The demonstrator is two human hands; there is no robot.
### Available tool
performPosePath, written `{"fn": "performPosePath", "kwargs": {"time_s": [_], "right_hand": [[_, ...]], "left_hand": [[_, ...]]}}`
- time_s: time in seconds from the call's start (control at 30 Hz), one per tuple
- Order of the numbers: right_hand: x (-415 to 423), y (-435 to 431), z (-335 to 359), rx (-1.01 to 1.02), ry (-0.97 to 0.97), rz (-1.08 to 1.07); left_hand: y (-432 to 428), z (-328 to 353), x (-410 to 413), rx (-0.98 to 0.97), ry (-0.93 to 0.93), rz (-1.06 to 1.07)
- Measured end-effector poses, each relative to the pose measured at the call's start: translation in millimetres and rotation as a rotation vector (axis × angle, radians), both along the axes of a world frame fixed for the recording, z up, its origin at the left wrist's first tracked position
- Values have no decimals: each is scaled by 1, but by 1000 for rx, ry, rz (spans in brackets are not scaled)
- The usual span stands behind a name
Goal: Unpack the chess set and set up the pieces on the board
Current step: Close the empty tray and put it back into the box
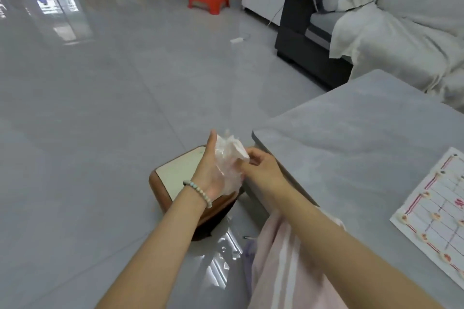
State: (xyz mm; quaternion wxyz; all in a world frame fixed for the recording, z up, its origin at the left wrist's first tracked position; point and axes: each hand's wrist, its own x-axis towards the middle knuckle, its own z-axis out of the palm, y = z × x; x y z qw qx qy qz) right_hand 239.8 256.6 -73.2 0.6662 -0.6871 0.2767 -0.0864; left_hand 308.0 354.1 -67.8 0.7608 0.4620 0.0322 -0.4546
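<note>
Our left hand (209, 170) is open above the low brown stool with a cream top (175, 173), palm turned right and fingers straight. The crumpled clear plastic bag (227, 153) rests against it. Our right hand (262, 167) meets the bag from the other side, its fingers curled and pinching the film. Well off to the right, at the frame's edge, the white paper chess board with red lines (437, 211) lies on the grey table (351, 138), with round pale pieces (434, 216) already on it. We judge the coming move to be a swing rightward, and our right hand is nearer the board.
</note>
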Motion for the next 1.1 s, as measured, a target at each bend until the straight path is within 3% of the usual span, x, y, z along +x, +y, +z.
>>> {"fn": "performPosePath", "kwargs": {"time_s": [0.13,0.27,0.37,0.43,0.53,0.77,0.97,1.1], "right_hand": [[20,5,-14,112,69,-34],[24,19,-27,144,102,57],[20,16,-28,305,144,203],[20,4,-30,425,166,126],[18,-10,-33,454,172,-54],[16,-3,-36,474,208,-14],[15,-4,-36,490,202,-32],[14,-4,-34,529,191,-34]], "left_hand": [[26,-42,11,-122,-276,38],[42,-66,4,43,-427,237],[52,-72,14,141,-478,427],[59,-82,22,259,-570,480],[68,-115,29,522,-777,288],[58,-165,41,832,-1305,-44],[36,-167,46,1113,-1307,-235],[27,-168,49,1199,-1290,-482]]}}
